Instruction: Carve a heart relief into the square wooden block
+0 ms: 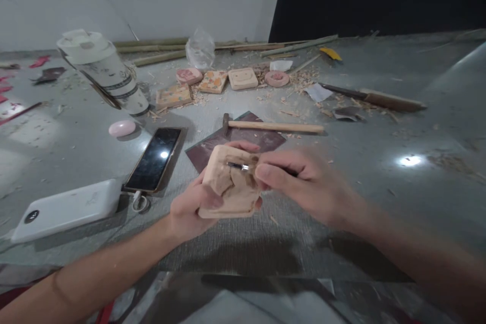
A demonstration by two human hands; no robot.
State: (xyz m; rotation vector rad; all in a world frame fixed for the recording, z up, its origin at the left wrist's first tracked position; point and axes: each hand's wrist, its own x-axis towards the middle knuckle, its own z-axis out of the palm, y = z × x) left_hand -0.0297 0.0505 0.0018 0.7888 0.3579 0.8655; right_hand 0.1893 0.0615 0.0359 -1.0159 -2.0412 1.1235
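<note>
A pale wooden block [228, 202] with rounded corners and a carved relief on its face is gripped at its left and lower edge by my left hand [193, 207], the thumb pressed on the face. My right hand [292, 177] is closed around a small carving knife [238, 165], whose short metal blade points left over the upper part of the carving. Its handle is mostly hidden in my fingers. Just beyond the block, a hammer [273, 125] with a wooden handle lies across a dark reddish sheet [205, 148].
Left of my hands lie a phone [154, 159], a white power bank [68, 210] and a pink egg-shaped object [122, 128]. A white tumbler [106, 73] stands behind. Small carved blocks [243, 78], shavings and bamboo sticks [159, 55] lie farther back; a long wooden-handled tool [391, 99] rests right.
</note>
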